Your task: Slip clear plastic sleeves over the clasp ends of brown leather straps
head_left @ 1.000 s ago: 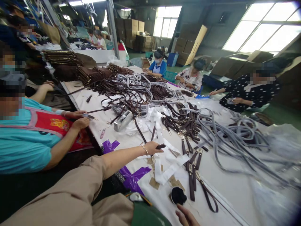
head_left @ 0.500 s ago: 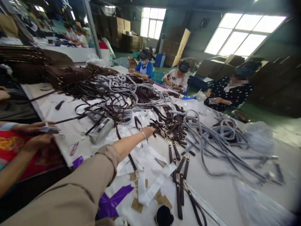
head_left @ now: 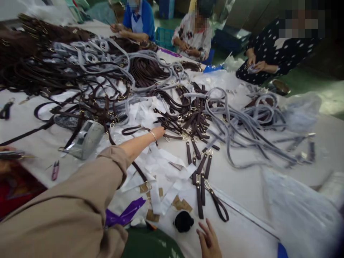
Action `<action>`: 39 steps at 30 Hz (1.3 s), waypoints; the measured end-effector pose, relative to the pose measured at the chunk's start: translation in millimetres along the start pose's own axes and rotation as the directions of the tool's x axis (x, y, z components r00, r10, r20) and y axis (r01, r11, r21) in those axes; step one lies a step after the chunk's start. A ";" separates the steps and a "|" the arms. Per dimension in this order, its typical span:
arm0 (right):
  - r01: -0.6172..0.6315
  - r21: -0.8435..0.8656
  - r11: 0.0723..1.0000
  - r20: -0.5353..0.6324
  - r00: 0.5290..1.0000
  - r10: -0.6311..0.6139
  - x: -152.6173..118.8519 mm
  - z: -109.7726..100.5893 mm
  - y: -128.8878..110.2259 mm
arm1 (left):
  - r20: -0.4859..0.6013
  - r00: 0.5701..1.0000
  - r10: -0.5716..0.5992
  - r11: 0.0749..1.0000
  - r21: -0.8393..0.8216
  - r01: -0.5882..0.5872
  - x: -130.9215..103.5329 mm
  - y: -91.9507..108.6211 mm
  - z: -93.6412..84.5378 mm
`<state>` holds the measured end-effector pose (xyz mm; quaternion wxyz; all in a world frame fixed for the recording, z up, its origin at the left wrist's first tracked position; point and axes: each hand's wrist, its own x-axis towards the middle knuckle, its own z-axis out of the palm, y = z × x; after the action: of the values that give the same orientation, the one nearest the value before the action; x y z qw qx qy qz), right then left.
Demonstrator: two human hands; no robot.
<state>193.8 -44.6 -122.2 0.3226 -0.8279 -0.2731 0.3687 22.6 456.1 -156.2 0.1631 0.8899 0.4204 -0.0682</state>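
My left hand (head_left: 159,132) reaches out over the table, a bracelet on its wrist. Its fingers are closed on a dark brown strap (head_left: 174,137), which shows on the far side of the hand. Just beyond lies a pile of brown straps (head_left: 195,120) with gold-coloured clasps. My right hand (head_left: 209,240) is low in the view, fingers apart and holding nothing. Near it are a round black object (head_left: 183,221) and a looped brown wrist strap (head_left: 219,206). Several short straps (head_left: 199,195) lie above that hand.
Grey tubing-like strips (head_left: 231,125) coil at the right. A tape dispenser (head_left: 87,139) and pink thread snips (head_left: 55,170) lie to the left. White paper strips (head_left: 161,161) cover the middle. Co-workers sit across the table (head_left: 242,200); another person's hand shows at far left.
The view has tilted down and shifted. My left hand has drawn back slightly from the pile with a strap. My right hand has come into view at the bottom.
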 end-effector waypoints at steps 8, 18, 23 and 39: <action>0.044 -0.065 0.997 0.111 0.993 -0.037 8.9 8.0 -18.0 | -0.108 0.989 -0.099 0.956 -0.285 0.065 -132.2 36.5 10.8; 0.442 -0.707 0.552 0.387 0.895 -0.221 2.3 56.6 -18.5 | 0.040 0.952 -0.305 0.334 -0.931 0.146 -301.5 119.5 82.9; 0.446 -0.689 0.571 0.388 0.893 -0.229 -6.8 50.0 -12.1 | 0.073 0.939 -0.337 0.341 -0.920 0.194 -328.9 115.1 76.5; 0.356 -0.555 0.752 0.150 0.932 -0.330 139.9 62.8 -88.3 | 0.226 0.957 0.180 0.633 -0.772 0.063 -364.9 133.0 69.3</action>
<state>206.5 129.6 -150.7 0.1148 -0.8138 -0.5249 0.2212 -106.5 88.2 -95.8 0.5877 0.7286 0.3518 -0.0025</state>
